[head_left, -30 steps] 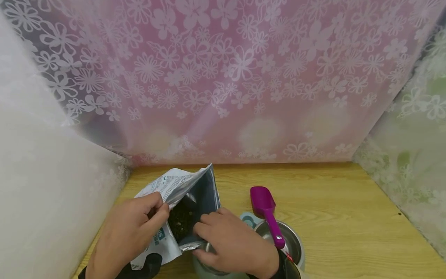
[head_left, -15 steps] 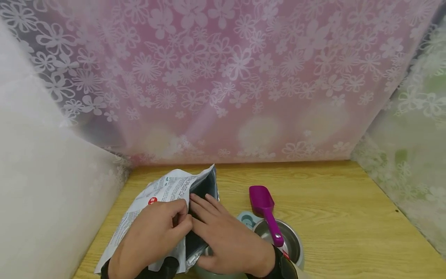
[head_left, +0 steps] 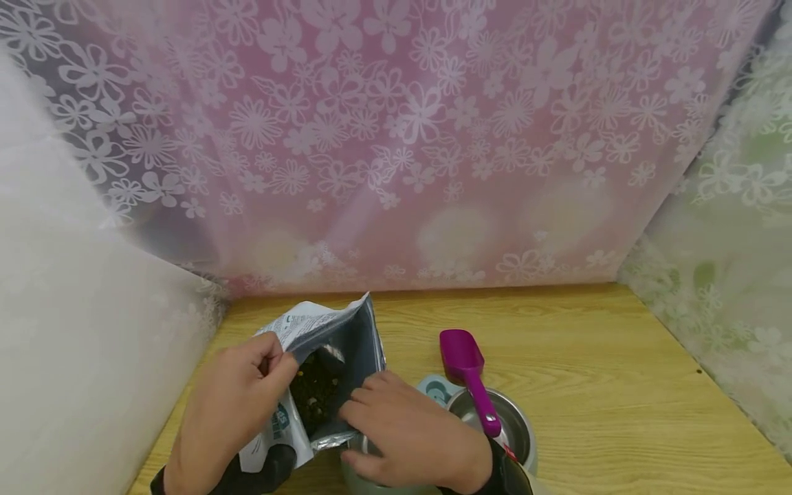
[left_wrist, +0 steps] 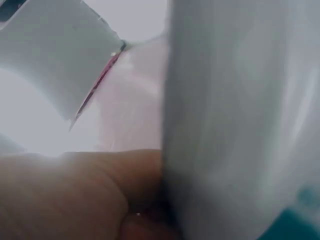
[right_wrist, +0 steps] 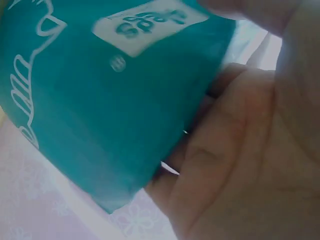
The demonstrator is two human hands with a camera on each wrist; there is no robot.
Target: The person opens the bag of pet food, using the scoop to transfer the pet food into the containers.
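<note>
A foil-lined pouch bag (head_left: 303,328), white with print on its back and teal on its front in the right wrist view, gapes toward the head camera. Dark, crumbly brown-green bits (head_left: 314,395) lie inside it. My left hand (head_left: 232,399) pinches the mouth's left edge between thumb and curled fingers. At the opposite edge, my right hand (head_left: 414,433) grips the bag, its fingers bent over the lip. The teal side (right_wrist: 125,115) fills much of the right wrist view, beside the palm. Pale bag film (left_wrist: 240,100) blocks half the left wrist view.
Right of the bag, a purple scoop (head_left: 460,354) leans with its handle over a steel bowl (head_left: 516,419) in a pale green stand. A second bowl (head_left: 365,474) is mostly hidden under my right hand. Flowered pink sheeting (head_left: 402,172) hangs behind the wooden tabletop (head_left: 588,364).
Half a second ago the mouth was narrower, with the right fingers straight inside it. The left hand has since drawn its edge leftward, widening the mouth; the right fingers have bent over the lip.
</note>
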